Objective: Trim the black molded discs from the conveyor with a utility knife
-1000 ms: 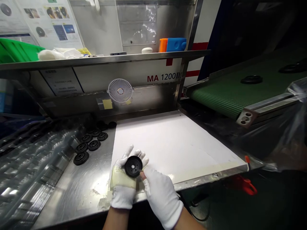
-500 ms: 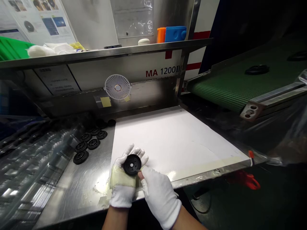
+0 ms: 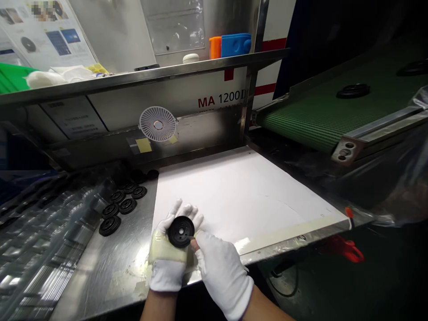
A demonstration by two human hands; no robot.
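A round black ribbed wheel-like part [image 3: 177, 234] lies in my left hand [image 3: 167, 254], which wears a white glove with a yellowish palm. The thumb and fingers cup its rim, and a pale hub shows at its centre. My right hand [image 3: 222, 269], also white-gloved, is closed in a pinch at the part's lower right edge, with one bare fingertip showing. Whatever it pinches is too small to make out. Beneath the hands is a white sheet [image 3: 240, 196] on the metal bench [image 3: 127, 254]. Several similar black parts [image 3: 127, 206] rest on the bench to the left.
Stacked clear plastic trays [image 3: 43, 249] crowd the left side. A white fan [image 3: 158, 124] stands at the back beneath a metal shelf [image 3: 167, 73]. On the right, a green conveyor belt [image 3: 301, 125] carries black parts. Red-handled scissors-like handles [image 3: 349, 250] hang below the bench edge.
The camera view has shifted slightly. Both hands stay together at the black part, with the right fingertips still at its lower right rim.
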